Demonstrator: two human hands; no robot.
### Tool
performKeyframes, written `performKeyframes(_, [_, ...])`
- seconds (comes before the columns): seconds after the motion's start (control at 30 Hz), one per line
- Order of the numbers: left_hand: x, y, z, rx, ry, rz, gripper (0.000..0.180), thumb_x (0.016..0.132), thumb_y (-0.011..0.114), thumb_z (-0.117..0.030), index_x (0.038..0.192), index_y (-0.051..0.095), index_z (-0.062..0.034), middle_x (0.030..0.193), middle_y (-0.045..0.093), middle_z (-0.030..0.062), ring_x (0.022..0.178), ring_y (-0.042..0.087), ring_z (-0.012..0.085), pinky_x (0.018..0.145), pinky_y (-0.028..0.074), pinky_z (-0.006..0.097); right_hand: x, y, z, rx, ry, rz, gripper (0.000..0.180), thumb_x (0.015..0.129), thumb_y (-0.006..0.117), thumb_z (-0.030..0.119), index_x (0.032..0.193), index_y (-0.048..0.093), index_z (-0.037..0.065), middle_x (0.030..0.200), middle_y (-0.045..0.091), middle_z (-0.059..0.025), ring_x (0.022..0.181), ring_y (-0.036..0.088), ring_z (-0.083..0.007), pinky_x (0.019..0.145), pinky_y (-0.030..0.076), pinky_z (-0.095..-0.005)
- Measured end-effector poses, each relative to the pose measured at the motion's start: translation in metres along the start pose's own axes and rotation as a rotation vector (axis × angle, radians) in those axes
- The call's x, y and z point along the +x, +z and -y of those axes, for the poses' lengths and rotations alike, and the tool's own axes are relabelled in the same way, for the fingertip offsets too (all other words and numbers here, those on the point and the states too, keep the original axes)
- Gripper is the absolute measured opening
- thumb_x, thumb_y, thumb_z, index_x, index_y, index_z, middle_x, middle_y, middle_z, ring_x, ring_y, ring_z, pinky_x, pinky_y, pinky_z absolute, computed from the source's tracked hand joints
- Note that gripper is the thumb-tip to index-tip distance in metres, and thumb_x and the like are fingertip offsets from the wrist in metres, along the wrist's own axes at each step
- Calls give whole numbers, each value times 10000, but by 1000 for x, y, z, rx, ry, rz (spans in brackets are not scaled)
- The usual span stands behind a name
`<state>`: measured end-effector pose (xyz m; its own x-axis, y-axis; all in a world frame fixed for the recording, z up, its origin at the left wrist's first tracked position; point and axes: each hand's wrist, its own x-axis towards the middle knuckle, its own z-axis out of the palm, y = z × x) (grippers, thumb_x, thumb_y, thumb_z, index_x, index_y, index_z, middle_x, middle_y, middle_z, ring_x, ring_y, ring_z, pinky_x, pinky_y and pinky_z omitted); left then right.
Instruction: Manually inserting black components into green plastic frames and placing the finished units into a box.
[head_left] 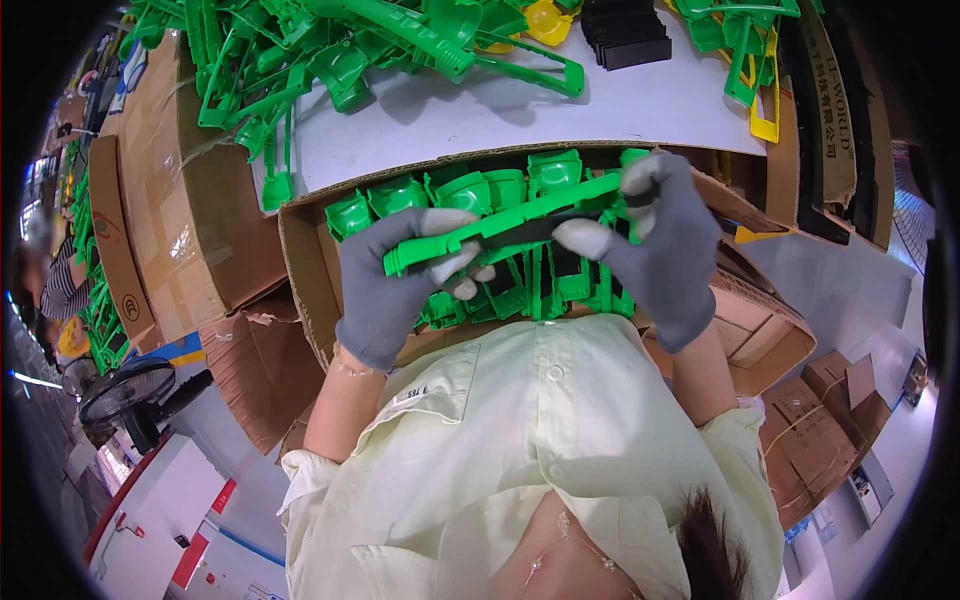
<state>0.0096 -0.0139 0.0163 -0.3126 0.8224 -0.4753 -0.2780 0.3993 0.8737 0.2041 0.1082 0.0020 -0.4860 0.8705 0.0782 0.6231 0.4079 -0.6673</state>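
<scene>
A long green plastic part (510, 217) is held slantwise over an open carton, its right end higher. A black strip (525, 234) lies along its near side. My left hand (390, 280), in a grey glove with pale fingertips, grips the left end of the part. My right hand (672, 245), gloved the same way, is closed round the right end, its thumb against the black strip. Below both hands, the cardboard carton (305, 272) holds several green plastic parts (465, 192), some with black pieces on them.
A white tabletop (430, 128) lies beyond the carton, with a heap of green parts (340, 65), a yellow piece (548, 22) and a stack of black strips (626, 35). A large carton (170, 190) stands left, near a black fan (130, 395). Flattened cardboard (820, 420) lies at right.
</scene>
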Motion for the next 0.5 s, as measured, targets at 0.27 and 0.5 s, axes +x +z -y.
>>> performKeyframes(0.27, [-9, 5, 11, -40, -120, 1, 201, 820, 636, 46, 1019, 618, 65, 846, 659, 110, 689, 677, 181, 533, 534, 227, -17, 10, -16, 616, 135, 124, 512, 718, 744, 127, 1099, 413, 41, 1038, 622, -100, 851, 605, -137, 681, 466, -239])
performKeyframes(0.5, [-9, 3, 18, -15, -193, 28, 185, 820, 623, 50, 1005, 611, 62, 827, 653, 118, 645, 670, 189, 486, 510, 223, -23, 10, -15, 322, 210, 534, 262, 769, 732, 203, 934, 641, 21, 674, 620, -86, 627, 590, -130, 593, 463, -279])
